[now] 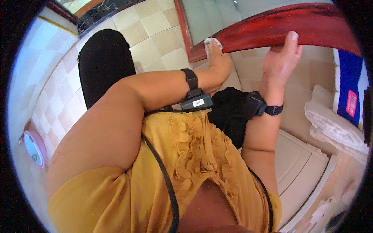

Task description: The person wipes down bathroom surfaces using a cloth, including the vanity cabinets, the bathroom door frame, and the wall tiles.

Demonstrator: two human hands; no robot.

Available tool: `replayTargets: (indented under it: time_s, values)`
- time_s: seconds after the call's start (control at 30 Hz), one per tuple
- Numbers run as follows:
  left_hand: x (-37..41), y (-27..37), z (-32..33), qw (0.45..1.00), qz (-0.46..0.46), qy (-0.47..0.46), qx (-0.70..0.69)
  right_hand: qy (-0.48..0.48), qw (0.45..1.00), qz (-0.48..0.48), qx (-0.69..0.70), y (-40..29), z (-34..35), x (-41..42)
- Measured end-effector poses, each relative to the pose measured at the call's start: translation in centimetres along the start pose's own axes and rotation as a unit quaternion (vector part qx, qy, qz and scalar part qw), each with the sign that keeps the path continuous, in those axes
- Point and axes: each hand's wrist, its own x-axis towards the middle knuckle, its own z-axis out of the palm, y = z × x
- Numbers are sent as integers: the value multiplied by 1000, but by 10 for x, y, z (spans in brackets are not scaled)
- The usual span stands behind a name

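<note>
My left hand (pixel 218 62) pinches a small white cloth or tissue (pixel 208 43) against the lower corner of a red wooden frame (pixel 276 29). Pale glass (pixel 209 21) fills this frame, which slants across the upper right. Farther along the same lower rail, my right hand (pixel 282 62) grips the edge. Its thumb lies over the front face, while most of the other fingers are hidden behind the wood or the hand. Both wrists wear black straps with small devices.
Checkered tiles (pixel 151 26) surround my black-clad knees (pixel 105 64). On the right are a blue panel bearing writing (pixel 348 84), a crumpled whitish cloth (pixel 329 119) and a cream panelled surface (pixel 294 157). A pink-rimmed oval object (pixel 35 149) stands far left.
</note>
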Motion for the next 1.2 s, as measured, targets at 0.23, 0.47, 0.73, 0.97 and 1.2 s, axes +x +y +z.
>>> replayTargets:
  time_s: [0.23,0.47,0.73,0.97,1.2]
  values:
    - [31,-81,6,972,33,-190,137,-4,996,-56,-73,1,2,2]
    - [57,-59,-80,621,311,-542,474,13,1000,-11,-20,-4,4,-1]
    - [83,-149,-47,587,449,-499,452,-6,998,-53,-18,2,0,10]
    - [101,-177,-41,600,378,-541,451,-1,999,-36,-22,2,9,2]
    - [110,-185,-42,735,274,-514,346,-20,999,-21,36,4,2,7]
